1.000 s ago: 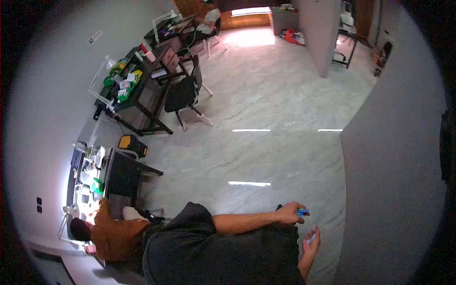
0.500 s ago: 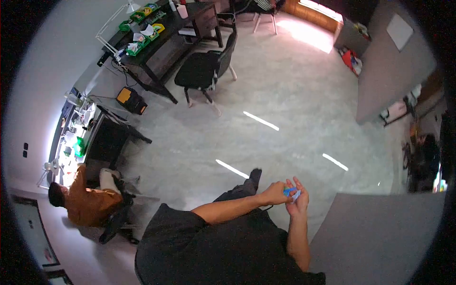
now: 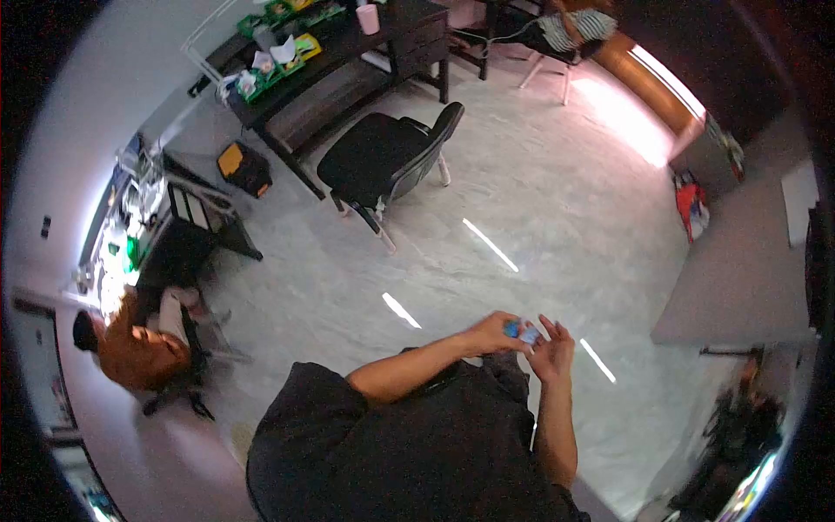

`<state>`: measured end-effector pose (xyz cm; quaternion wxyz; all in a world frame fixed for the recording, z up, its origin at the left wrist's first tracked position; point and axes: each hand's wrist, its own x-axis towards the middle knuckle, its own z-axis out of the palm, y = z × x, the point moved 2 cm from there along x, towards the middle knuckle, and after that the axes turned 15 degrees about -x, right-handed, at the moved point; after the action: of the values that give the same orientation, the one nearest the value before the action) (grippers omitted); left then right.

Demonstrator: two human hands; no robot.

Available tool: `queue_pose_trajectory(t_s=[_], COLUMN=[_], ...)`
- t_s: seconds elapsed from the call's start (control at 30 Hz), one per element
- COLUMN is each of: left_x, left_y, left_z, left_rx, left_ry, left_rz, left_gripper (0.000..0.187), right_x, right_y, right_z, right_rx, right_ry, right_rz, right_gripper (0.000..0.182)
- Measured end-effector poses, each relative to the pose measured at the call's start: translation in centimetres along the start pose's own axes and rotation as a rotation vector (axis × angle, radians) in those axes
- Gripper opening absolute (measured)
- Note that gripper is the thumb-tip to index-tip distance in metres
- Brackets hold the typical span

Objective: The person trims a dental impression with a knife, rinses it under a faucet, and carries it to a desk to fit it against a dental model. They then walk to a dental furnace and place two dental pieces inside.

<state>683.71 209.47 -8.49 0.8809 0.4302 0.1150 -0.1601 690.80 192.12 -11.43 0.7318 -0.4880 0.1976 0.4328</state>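
My left hand (image 3: 494, 334) is closed around a small blue object (image 3: 511, 329), blurred and too small to name. My right hand (image 3: 552, 351) is close beside it, palm up. A pale blue piece (image 3: 529, 335) rests against its thumb side, between the two hands; the other right fingers are spread and raised. Whether the blue and pale pieces are joined cannot be made out. Both hands are in front of my dark shirt, above the floor.
A black chair (image 3: 374, 157) stands by a dark desk (image 3: 348, 63) with green bins. At left, a person in a brown top (image 3: 143, 355) sits at a lit bench. A grey partition (image 3: 739, 270) is on the right, and a yellow-black box (image 3: 243, 169) is on the floor.
The view has swung, moving the desk, chair and partition across the picture. My hands stay together around the blue pieces, which now sit slightly farther apart; my right fingers are more spread.
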Motion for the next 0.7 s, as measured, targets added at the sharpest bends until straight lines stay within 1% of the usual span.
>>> queue_pose_trajectory(t_s=[0.07, 0.13, 0.23, 0.27, 0.37, 0.4, 0.47, 0.5, 0.53, 0.57, 0.6, 0.63, 0.7], left_x=[1.9, 2.9, 2.8, 2.5, 2.2, 2.5, 3.3, 3.9, 4.5, 4.9, 4.8, 4.6, 5.1], left_y=[2.9, 5.2, 8.4, 9.7, 12.1, 12.8, 13.6, 15.0, 15.9, 16.1, 18.7, 20.0, 21.6], left_z=[-3.4, -6.1, -9.5, -10.7, -13.9, -15.6, -18.3, -20.4, -22.0, -22.4, -22.1, -22.8, -22.6], left_rx=[-0.064, -0.076, -0.252, -0.285, -0.429, -0.462, -0.552, -0.569, -0.609, -0.637, -0.634, -0.666, -0.74], left_ry=[0.181, 0.42, 0.71, 0.808, 0.985, 1.042, 1.165, 1.224, 1.289, 1.355, 1.431, 1.482, 1.552], left_rz=[0.064, 0.152, 0.32, 0.382, 0.569, 0.62, 0.692, 0.739, 0.766, 0.787, 0.774, 0.826, 0.902], left_gripper=[0.03, 0.031, 0.029, 0.029, 0.029, 0.029, 0.029, 0.028, 0.028, 0.028, 0.03, 0.03, 0.031], right_x=[7.8, 14.3, 24.6, 27.4, 35.8, 38.6, 43.4, 45.8, 47.6, 46.8, 45.5, 44.3, 45.2], right_y=[-4.6, -7.9, -11.7, -12.6, -13.5, -13.5, -13.2, -13.1, -13.3, -14.2, -15.8, -17.3, -21.1], right_z=[2.6, 5.5, 13.6, 16.9, 25.2, 27.4, 30.5, 32.2, 33.3, 33.3, 37.0, 40.5, 43.2], right_rx=[-0.131, -0.263, -0.479, -0.547, -0.828, -0.86, -0.748, -0.698, -0.61, -0.667, -0.695, -0.709, -1.05], right_ry=[-0.052, -0.133, -0.272, -0.267, -0.302, -0.271, -0.252, -0.237, -0.362, -0.387, -0.45, -0.512, -0.583], right_rz=[0.074, 0.158, 0.247, 0.277, 0.232, 0.25, 0.264, 0.278, 0.324, 0.414, 0.476, 0.532, 0.471], right_gripper=[0.05, 0.05, 0.049, 0.04, 0.04, 0.041, 0.041, 0.041, 0.045, 0.044, 0.044, 0.043, 0.039])
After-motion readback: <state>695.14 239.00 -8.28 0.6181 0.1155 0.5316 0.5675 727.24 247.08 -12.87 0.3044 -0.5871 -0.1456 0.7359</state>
